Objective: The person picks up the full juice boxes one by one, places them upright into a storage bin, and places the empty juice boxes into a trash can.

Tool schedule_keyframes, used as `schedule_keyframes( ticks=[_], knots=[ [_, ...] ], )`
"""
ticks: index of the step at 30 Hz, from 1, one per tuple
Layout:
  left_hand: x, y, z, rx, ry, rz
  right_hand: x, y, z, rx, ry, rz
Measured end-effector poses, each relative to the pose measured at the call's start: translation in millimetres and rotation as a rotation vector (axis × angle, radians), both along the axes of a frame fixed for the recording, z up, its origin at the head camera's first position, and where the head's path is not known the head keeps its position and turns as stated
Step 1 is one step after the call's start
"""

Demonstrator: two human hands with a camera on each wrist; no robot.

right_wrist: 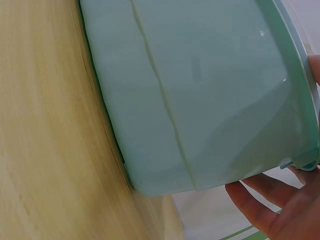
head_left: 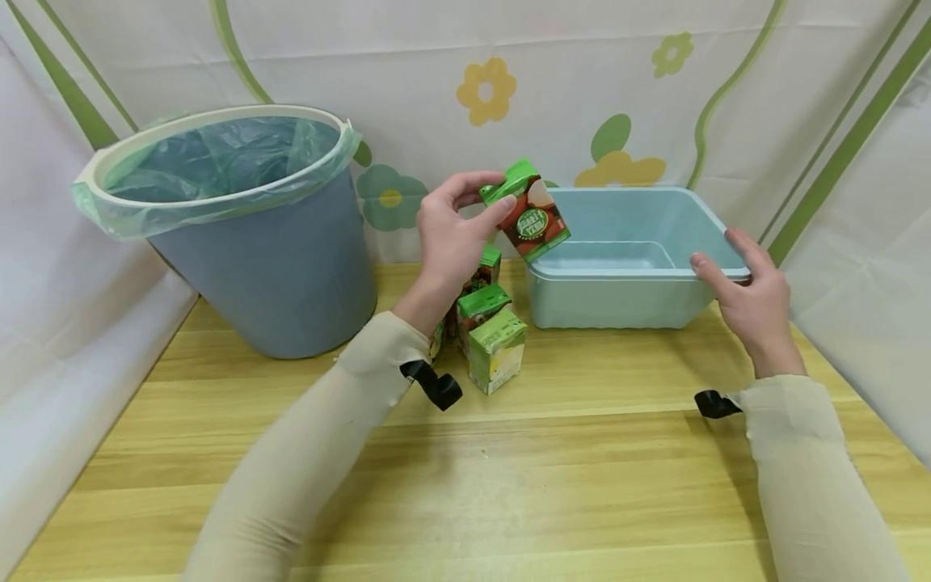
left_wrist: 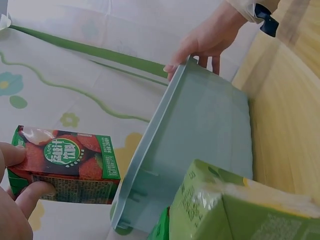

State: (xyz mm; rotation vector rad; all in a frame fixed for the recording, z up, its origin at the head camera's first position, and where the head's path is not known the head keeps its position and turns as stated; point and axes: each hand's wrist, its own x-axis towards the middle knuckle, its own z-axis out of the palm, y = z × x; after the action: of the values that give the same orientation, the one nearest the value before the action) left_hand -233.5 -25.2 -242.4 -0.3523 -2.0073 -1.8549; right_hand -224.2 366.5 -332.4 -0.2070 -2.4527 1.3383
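My left hand [head_left: 454,238] pinches a red and green juice box [head_left: 534,218] between thumb and fingers, tilted, at the left rim of a light blue plastic bin [head_left: 618,303]. In the left wrist view the juice box [left_wrist: 70,165] shows lychee pictures on its front. My right hand [head_left: 756,299] grips the bin's right front corner, thumb over the rim; in the right wrist view its fingers [right_wrist: 255,205] lie under the rim against the outer wall. Below my left hand stand several more drink cartons, among them a light green carton [head_left: 498,356] in front and a red and green carton [head_left: 482,305] behind it.
A tall blue-grey trash can [head_left: 284,275] with a green plastic liner [head_left: 240,158] stands at the left. The wooden table [head_left: 509,485] stretches toward me, and a flowered white curtain [head_left: 407,81] hangs behind and along the sides.
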Motion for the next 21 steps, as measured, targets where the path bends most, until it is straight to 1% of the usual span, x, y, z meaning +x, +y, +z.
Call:
schedule_keyframes(
  ticks=[6, 9, 11, 15, 18, 21],
  knots=[
    [-5.9, 13.4, 1.5, 0.060, 0.001, -0.041, -0.3, 0.9, -0.8, 0.000, 0.002, -0.005],
    [-8.4, 20.8, 2.1, 0.068, -0.001, -0.053, 0.1, 1.1, -0.9, -0.002, 0.003, -0.005],
    [-10.0, 25.6, 2.5, 0.078, -0.011, -0.057, 0.4, 1.1, -1.0, -0.004, 0.000, -0.005],
    [-13.0, 33.9, 3.7, 0.129, -0.047, -0.076, 0.3, 0.2, -0.8, -0.006, -0.011, 0.001],
    [-16.1, 39.8, 4.7, 0.140, -0.065, -0.079, 0.0, -0.8, -0.2, -0.011, -0.011, 0.005],
    [-20.3, 45.7, 5.7, 0.114, -0.074, -0.064, 0.0, -1.3, 0.5, -0.013, -0.005, 0.004]
  ],
)
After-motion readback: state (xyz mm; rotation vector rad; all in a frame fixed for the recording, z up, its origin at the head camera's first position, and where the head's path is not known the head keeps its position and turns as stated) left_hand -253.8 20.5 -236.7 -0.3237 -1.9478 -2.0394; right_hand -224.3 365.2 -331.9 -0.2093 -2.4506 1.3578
